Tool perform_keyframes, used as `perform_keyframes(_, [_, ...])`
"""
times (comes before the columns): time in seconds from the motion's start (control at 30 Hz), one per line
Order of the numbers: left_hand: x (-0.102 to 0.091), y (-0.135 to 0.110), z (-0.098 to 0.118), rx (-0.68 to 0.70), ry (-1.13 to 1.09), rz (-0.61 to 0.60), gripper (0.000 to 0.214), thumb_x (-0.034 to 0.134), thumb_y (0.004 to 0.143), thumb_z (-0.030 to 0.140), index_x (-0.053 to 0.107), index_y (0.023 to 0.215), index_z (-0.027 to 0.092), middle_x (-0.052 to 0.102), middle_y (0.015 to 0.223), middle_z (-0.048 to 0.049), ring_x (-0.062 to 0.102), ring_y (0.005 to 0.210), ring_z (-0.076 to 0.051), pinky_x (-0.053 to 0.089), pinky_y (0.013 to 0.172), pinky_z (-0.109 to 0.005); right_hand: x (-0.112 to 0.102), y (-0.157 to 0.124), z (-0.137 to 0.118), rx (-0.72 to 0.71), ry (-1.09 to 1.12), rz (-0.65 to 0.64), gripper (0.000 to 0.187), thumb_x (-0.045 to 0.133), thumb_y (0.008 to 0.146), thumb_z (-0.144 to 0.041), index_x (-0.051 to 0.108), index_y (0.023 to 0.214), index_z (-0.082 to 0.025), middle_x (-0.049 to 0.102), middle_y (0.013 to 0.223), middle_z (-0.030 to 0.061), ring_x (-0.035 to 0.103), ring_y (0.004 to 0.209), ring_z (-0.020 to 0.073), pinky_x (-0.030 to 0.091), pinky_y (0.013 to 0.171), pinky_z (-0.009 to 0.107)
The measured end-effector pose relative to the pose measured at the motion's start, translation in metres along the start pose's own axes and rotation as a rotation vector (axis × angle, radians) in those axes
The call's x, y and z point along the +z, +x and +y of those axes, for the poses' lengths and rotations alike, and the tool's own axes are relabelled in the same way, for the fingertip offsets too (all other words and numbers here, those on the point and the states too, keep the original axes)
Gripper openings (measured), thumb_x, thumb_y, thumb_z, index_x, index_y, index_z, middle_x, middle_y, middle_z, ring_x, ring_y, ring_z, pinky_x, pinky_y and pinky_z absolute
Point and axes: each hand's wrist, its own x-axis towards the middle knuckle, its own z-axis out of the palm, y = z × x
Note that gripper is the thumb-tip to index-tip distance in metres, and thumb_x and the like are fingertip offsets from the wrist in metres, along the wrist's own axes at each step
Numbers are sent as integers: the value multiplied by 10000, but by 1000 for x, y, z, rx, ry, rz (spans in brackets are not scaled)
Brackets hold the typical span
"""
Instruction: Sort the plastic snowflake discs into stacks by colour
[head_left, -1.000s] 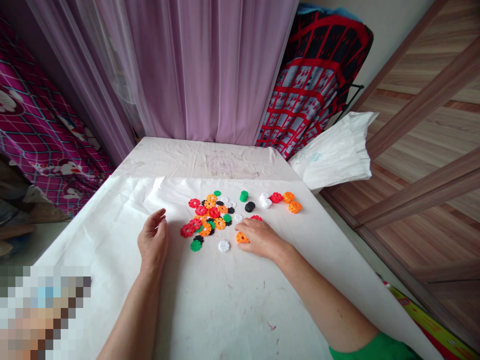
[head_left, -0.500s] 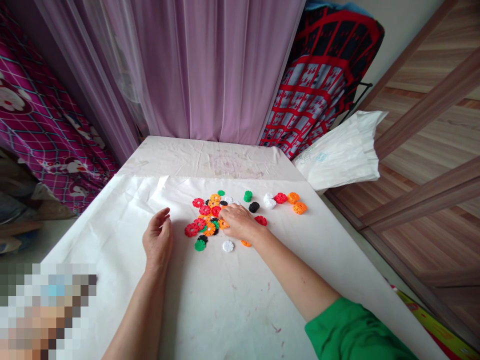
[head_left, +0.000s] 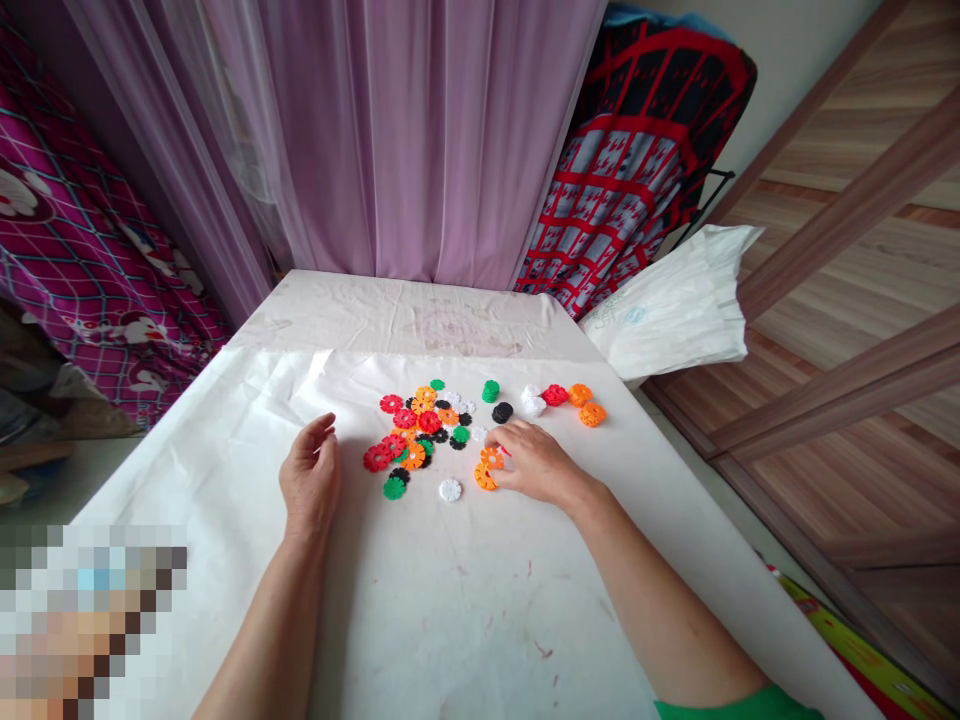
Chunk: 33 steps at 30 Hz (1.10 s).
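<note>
My right hand [head_left: 536, 462] pinches an orange notched plastic disc [head_left: 492, 458] between thumb and fingers. Just below it, another orange disc [head_left: 485, 477] lies on the table, partly covered. My left hand [head_left: 309, 470] rests on its side on the white cloth, fingers loosely bent and nothing in it. Between the hands spreads a loose pile of red, orange, black, white and green discs, with a red disc [head_left: 377, 458] at its left edge. A white disc [head_left: 450, 490] and a green disc [head_left: 394, 488] lie nearer to me.
Behind my right hand stand small stacks by colour: green [head_left: 490, 391], black [head_left: 502, 412], white [head_left: 533, 402], red [head_left: 554, 395] and orange [head_left: 592, 413]. A white plastic bag [head_left: 675, 305] hangs at the table's right far corner. Purple curtains [head_left: 405, 140] close off the back.
My right hand has moved right from the pile, carrying an orange disc over beside the other orange one. The discs it covered now show. My left hand stays in place.
</note>
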Motion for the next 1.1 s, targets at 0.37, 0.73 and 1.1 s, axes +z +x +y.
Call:
perform_keyframes(0.37, [0, 0, 0, 3, 20, 2, 371, 549, 746, 310, 704, 1070, 215, 733, 1102, -72, 669, 1064, -232, 464, 1050, -438, 16, -14, -8, -34, -51, -2, 215, 641, 802, -211, 631, 1016, -201, 649, 1060, 60, 527, 1046, 219, 364, 901, 329])
perform_keyframes(0.73, [0, 0, 1, -8, 0, -2, 358, 549, 750, 301, 698, 1066, 224, 736, 1070, -64, 675, 1057, -232, 473, 1039, -435, 11, 62, -22, 4, -188, 49, 239, 585, 905, -314, 699, 1095, -225, 701, 1091, 80, 593, 1052, 234, 420, 844, 323])
perform_keyframes(1.1, [0, -2, 2, -16, -4, -1, 337, 555, 759, 309, 703, 1051, 230, 733, 1083, -61, 673, 1059, -230, 479, 1032, -429, 8, 84, -27, 73, -270, 105, 290, 458, 968, -260, 738, 964, -184, 710, 1043, 138, 625, 1038, 252, 448, 842, 341])
